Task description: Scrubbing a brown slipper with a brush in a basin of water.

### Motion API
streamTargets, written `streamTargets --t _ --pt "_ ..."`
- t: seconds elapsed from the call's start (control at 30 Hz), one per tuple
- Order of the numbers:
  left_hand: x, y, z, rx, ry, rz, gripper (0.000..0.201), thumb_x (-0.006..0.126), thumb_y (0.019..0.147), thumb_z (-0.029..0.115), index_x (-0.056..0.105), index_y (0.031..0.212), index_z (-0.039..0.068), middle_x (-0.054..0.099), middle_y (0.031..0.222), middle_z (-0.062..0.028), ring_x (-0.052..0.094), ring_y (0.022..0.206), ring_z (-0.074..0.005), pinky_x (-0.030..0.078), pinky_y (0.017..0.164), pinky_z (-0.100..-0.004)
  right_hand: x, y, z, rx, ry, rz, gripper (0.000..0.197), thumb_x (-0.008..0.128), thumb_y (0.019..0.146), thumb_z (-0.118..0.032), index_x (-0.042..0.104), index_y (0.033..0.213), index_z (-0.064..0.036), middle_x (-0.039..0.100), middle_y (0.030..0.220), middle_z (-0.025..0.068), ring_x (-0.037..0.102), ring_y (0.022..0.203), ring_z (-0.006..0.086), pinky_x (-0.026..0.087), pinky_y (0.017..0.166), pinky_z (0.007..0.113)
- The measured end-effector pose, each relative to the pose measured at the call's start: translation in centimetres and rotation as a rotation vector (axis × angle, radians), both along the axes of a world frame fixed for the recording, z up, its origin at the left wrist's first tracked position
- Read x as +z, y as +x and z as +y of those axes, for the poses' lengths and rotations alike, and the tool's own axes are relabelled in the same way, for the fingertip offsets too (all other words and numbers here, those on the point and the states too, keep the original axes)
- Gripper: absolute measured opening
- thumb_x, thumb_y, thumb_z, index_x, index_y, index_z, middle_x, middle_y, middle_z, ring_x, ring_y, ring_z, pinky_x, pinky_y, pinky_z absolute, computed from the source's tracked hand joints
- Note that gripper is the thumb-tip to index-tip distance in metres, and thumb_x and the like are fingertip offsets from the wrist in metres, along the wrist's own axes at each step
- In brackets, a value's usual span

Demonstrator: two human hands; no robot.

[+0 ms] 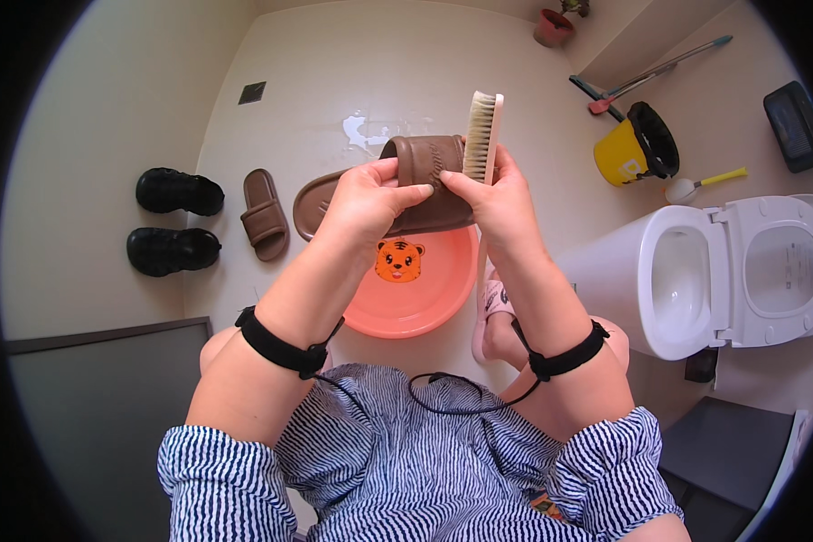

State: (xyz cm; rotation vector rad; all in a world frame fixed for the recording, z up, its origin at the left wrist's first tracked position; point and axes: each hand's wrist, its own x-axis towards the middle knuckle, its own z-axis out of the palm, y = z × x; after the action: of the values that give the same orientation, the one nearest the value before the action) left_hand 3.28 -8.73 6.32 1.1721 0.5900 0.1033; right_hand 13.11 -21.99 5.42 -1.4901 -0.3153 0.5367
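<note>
Item: brown slipper (422, 172), being pinched by the left hand (368, 200) above the pink basin (413, 294). Right hand (497, 203) clenching the scrub brush (481, 135). Risk: wet sole slipping free, dropping, splashing.

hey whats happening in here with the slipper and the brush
A person crouched on a bathroom floor holds a brown slipper in the left hand above a pink basin. The right hand grips a wooden brush, bristles upright beside the slipper's strap. A matching brown slipper and a pair of black shoes lie on the floor to the left; a toilet with its lid up stands to the right.
</note>
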Motion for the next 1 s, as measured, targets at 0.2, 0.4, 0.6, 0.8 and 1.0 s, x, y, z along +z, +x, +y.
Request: streamTargets --t 0.2,0.4,0.6,0.8,1.0 --pt "0.0 0.0 0.2 -0.019 0.020 0.026 0.032 0.068 0.090 0.001 0.066 0.122 0.001 0.072 0.102 -0.0039 0.065 0.084 -0.0070 0.052 0.077 -0.0230 -0.3 0.5 -0.3 0.042 0.063 0.063 0.044 0.070 0.082 -0.003 0.053 0.122 0.0013 0.062 0.111 0.0099 0.064 0.102 0.0187 0.052 0.091 0.033" --pt "0.1 -0.1 0.0 0.010 0.000 0.034 0.033 0.068 0.090 0.003 0.067 0.123 0.002 0.071 0.101 -0.0025 0.064 0.083 -0.0060 0.051 0.075 -0.0227 -0.4 0.3 0.2 0.000 -0.006 0.017 0.048 0.070 0.081 -0.004 0.053 0.125 0.0007 0.062 0.113 0.0098 0.063 0.104 0.0184 0.052 0.092 0.033" --pt "-0.1 -0.2 0.4 0.043 0.060 0.078 0.025 0.070 0.090 0.008 0.070 0.116 0.006 0.067 0.091 0.0045 0.055 0.071 -0.0025 0.046 0.067 -0.0184 0.8 0.7 -0.2 0.126 -0.071 0.043 0.043 0.074 0.082 -0.011 0.058 0.119 0.0015 0.066 0.106 0.0100 0.064 0.099 0.0174 0.052 0.089 0.032" --pt "-2.0 0.7 -0.1 0.150 -0.018 0.279 0.021 0.073 0.091 0.015 0.069 0.111 0.008 0.066 0.088 0.0064 0.052 0.069 -0.0011 0.041 0.062 -0.0162 5.2 2.4 -3.1 -0.040 -0.063 -0.161 0.037 0.074 0.084 -0.016 0.060 0.112 0.0043 0.065 0.094 0.0072 0.062 0.085 0.0145 0.052 0.080 0.030" --pt "-8.3 0.7 -1.2 -0.122 0.134 0.372 0.026 0.073 0.092 0.014 0.068 0.115 0.002 0.072 0.104 -0.0082 0.070 0.093 -0.0178 0.057 0.080 -0.0310 7.6 3.4 -7.0 -0.071 0.133 -0.197 0.054 0.077 0.086 -0.027 0.057 0.129 -0.0017 0.063 0.099 -0.0006 0.056 0.091 0.0077 0.043 0.076 0.023"
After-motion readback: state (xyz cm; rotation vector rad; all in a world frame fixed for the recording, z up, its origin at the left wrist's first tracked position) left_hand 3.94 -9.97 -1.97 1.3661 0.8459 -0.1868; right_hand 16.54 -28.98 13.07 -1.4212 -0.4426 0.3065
